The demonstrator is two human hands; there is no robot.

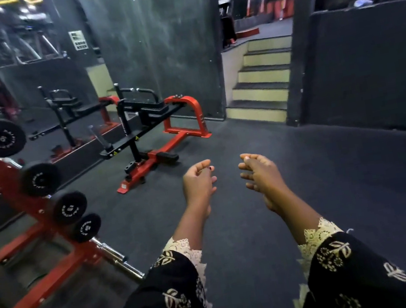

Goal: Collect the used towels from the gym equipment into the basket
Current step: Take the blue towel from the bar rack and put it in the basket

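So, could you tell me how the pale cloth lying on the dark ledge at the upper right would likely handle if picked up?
The pale cloth looks crumpled and low on the dark ledge, so it is probably floppy and would drape rather than hold shape. It seems small and thin, so likely light. It is blurred and distant, so whether it is a towel, or damp, cannot be told.

A matt, finely speckled dark rubber-like floor [260,131] is seen underfoot. The red painted metal frame of the exercise machine [185,119] is given a smooth, slightly glossy finish. Black round weight plates [1,137] on the red rack appear matt, beside a polished chrome bar [118,259]. Black printed cloth sleeves [167,299] are edged with cream lace [317,235]. A glossy mirror wall [18,50] is seen behind.
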